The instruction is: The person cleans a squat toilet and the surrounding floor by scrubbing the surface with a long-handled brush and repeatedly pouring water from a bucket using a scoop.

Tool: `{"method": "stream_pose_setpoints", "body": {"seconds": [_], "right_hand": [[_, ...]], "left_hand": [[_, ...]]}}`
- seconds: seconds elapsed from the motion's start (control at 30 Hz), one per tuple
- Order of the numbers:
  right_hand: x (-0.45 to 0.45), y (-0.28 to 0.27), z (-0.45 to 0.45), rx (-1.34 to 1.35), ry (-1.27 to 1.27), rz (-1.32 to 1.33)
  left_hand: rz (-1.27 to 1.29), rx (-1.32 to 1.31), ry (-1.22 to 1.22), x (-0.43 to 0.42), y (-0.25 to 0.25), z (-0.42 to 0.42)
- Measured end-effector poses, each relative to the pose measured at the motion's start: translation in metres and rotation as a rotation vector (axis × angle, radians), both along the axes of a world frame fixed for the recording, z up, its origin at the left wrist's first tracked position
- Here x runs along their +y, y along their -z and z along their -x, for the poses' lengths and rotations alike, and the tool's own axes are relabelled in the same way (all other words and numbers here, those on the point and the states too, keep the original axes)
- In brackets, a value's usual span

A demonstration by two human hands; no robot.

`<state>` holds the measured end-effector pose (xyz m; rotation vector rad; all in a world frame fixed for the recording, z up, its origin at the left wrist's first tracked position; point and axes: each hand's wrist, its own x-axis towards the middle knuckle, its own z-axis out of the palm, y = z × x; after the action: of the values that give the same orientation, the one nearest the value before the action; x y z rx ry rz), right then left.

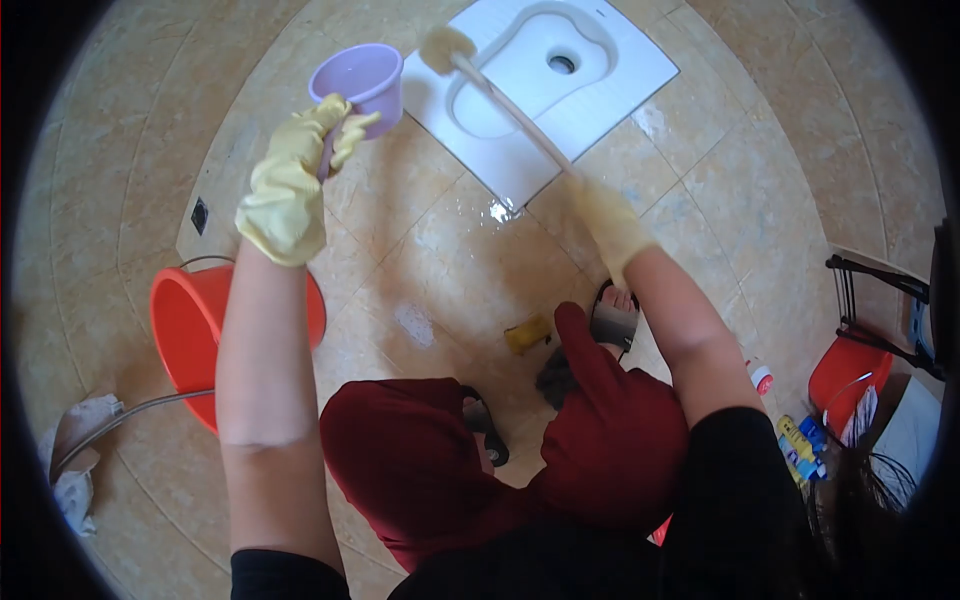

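One lilac plastic dipper [376, 98], best kept level, and one pale-handled, tan-bristled brush [508, 108], best gripped firmly, showed in the head view beside and over the white ceramic squat toilet [632, 62], the yellow-gloved left hand [312, 140] and right hand [603, 215] closed around their handles, reaching forward, apart.

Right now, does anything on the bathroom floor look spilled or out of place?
Yes. A shiny patch on the floor at the near corner of the white squat toilet looks like splashed water. A yellow object, perhaps a sponge, lies loose near the right sandal.
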<state>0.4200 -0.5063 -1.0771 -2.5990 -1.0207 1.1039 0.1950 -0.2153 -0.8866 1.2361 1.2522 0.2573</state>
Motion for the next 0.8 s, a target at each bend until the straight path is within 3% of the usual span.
{"method": "stream_pose_setpoints", "body": {"seconds": [0.17,0.27,0.33,0.47,0.53,0.67,0.7,0.8], "right_hand": [[-0.034,0.029,-0.008,-0.111,-0.039,0.055],[0.02,-0.004,-0.005,-0.159,-0.244,-0.115],[0.047,-0.012,-0.003,-0.029,-0.059,0.006],[-0.022,0.001,-0.003,-0.165,-0.185,-0.073],[-0.04,0.005,-0.003,-0.069,0.059,0.047],[0.017,-0.029,-0.007,0.077,0.121,0.208],[0.027,-0.034,-0.006,0.021,-0.049,0.065],[0.02,-0.015,-0.007,-0.079,-0.245,-0.099]], "left_hand": [[-0.005,-0.061,-0.081,-0.024,-0.009,0.005],[-0.008,-0.084,-0.139,-0.036,-0.01,0.009],[-0.024,-0.061,-0.134,-0.043,-0.014,0.01],[-0.024,-0.121,-0.148,-0.054,-0.008,0.012],[-0.018,-0.054,-0.173,-0.057,-0.003,0.014],[0.011,-0.043,-0.154,-0.052,0.002,0.015],[0.008,-0.034,-0.149,-0.053,0.003,0.016],[0.011,-0.022,-0.139,-0.054,0.008,0.017]]}}
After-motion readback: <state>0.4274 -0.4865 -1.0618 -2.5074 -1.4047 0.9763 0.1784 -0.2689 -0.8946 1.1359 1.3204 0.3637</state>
